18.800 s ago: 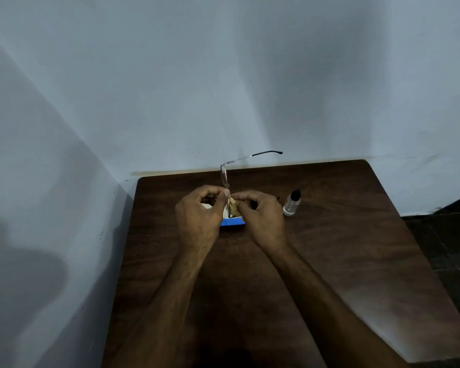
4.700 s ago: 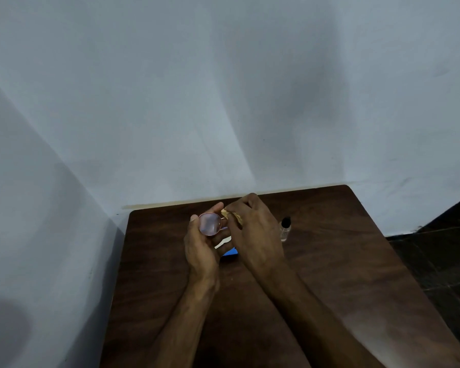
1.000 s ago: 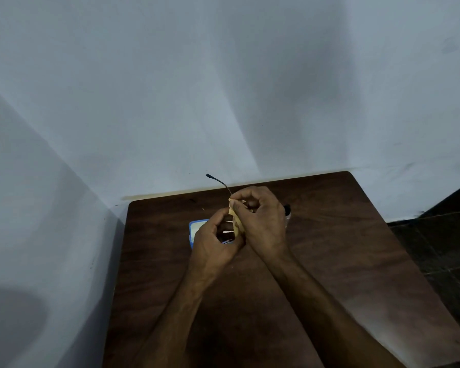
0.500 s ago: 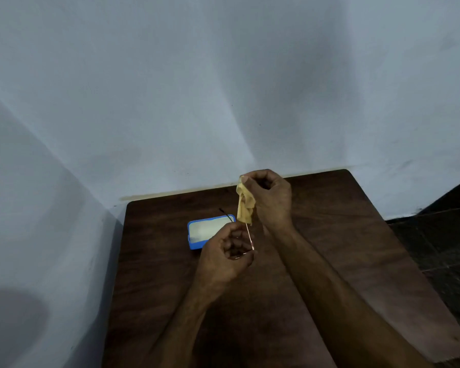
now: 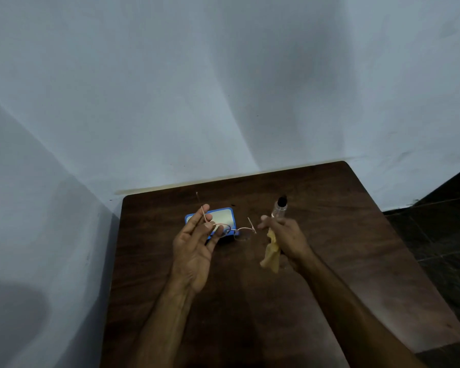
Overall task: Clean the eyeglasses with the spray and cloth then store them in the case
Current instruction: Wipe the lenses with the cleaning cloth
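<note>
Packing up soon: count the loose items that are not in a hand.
2. The open case lies on the table behind the left hand; the spray stands behind the right hand. Anything under the forearms would be hidden.

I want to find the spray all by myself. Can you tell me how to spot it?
Look at the dark wooden table pushed against the pale wall. Near its far edge, just beyond the right hand that holds a yellow cloth, stands the spray bottle. It is the only upright thing there: small, see-through, with a black cap, unlike the flat blue case to its left.
</note>
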`<state>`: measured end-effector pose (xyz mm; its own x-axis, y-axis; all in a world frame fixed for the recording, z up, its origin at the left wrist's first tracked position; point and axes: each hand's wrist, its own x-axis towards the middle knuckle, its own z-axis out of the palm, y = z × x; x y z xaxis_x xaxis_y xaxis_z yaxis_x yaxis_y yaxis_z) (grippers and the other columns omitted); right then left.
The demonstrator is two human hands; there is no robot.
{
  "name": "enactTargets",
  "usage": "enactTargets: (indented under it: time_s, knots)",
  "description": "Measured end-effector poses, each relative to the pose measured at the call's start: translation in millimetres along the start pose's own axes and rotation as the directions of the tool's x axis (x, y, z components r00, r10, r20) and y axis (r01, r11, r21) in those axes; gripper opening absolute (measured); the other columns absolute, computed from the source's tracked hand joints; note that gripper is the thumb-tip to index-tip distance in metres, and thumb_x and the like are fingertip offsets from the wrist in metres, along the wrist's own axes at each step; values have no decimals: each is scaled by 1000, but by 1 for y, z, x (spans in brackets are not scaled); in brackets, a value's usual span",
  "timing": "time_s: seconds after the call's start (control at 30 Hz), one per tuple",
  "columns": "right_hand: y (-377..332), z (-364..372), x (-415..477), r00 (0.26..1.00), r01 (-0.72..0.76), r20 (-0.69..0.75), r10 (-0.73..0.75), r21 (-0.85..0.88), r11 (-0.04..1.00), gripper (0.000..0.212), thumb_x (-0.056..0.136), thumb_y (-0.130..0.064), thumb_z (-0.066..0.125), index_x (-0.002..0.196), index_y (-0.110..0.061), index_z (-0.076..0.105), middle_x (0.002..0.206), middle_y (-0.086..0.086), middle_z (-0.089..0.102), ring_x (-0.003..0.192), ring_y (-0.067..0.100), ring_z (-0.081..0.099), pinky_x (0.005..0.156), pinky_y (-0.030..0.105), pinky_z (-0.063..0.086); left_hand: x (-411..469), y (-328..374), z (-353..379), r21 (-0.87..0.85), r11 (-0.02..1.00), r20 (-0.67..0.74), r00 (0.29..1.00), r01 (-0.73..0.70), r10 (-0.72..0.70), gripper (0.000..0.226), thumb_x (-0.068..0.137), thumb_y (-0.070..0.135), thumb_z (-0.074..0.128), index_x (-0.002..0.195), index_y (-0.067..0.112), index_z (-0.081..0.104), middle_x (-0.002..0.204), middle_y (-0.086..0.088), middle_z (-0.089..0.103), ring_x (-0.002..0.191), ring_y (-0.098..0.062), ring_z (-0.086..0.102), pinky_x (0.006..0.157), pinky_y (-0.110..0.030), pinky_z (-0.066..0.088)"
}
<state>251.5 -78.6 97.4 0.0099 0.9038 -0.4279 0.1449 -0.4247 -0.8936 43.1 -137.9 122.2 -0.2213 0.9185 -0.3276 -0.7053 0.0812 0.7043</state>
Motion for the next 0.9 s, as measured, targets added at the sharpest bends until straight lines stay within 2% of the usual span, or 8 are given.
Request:
enactTargets:
  time_s: [0.13,0.23,0.37,0.47,0.57,0.67,0.77,0.9]
  knots:
    - [6,3,-15,981,-42,192,26,83,996,30,99,-32,67,79,-10,73,59,-2,50,51,7,48,52,27,41,-7,-11,-6,-82,994,-28,997,68,-71,42,94,-4,58,136,0,63,105,0,74,96,-15,72,100,-38,59]
    - [13,2,-19,982,-1,188,-1,13,1000,32,100,-27,67,82,-1,71,66,3,56,57,8,52,53,25,42,-14,-20,-15,-103,986,-34,991,129,-133,54,85,2,65,139,1,63,106,-5,70,105,-24,66,103,-42,57]
    - [30,-4,-22,991,24,133,-18,-42,999,27,99,-20,66,76,-6,72,72,6,66,65,10,60,60,26,49,-25,-37,-29,-90,980,-96,978,178,-187,50,83,0,66,133,4,68,105,-6,76,101,-17,70,103,-42,58]
    - [56,-7,-21,993,73,102,-57,-161,984,29,97,-18,67,71,-5,71,70,11,68,67,13,61,66,34,48,-32,-57,-44,-26,978,-210,955,206,-207,38,90,-5,65,127,4,71,105,-7,78,98,-16,72,99,-40,58]
    - [83,-6,-13,996,69,73,-52,-256,964,33,95,-17,67,63,-12,69,61,0,66,61,9,59,66,33,46,-34,-77,-66,76,966,-310,927,247,-213,31,94,-2,69,123,6,75,116,-13,75,102,-21,71,87,-37,62]
    - [102,-2,-4,995,91,62,-73,-384,919,35,95,-19,67,60,-19,67,58,-9,66,58,3,59,66,30,46,-33,-93,-80,224,942,-359,920,250,-159,25,95,0,70,119,6,76,105,-11,75,89,-16,71,80,-34,63]
    - [112,3,1,997,75,67,-49,-473,878,30,96,-26,65,68,-16,71,66,-5,72,64,8,67,69,33,51,-29,-104,-89,331,917,-376,922,223,-89,23,96,-2,69,118,2,74,87,-7,72,76,-14,66,76,-31,65]
    - [124,8,9,997,68,67,-38,-543,837,30,93,-31,64,66,-20,70,65,-7,72,66,7,68,69,33,52,-22,-114,-102,420,880,-391,919,223,-46,20,97,0,70,115,2,75,83,-9,71,74,-13,66,76,-33,64]
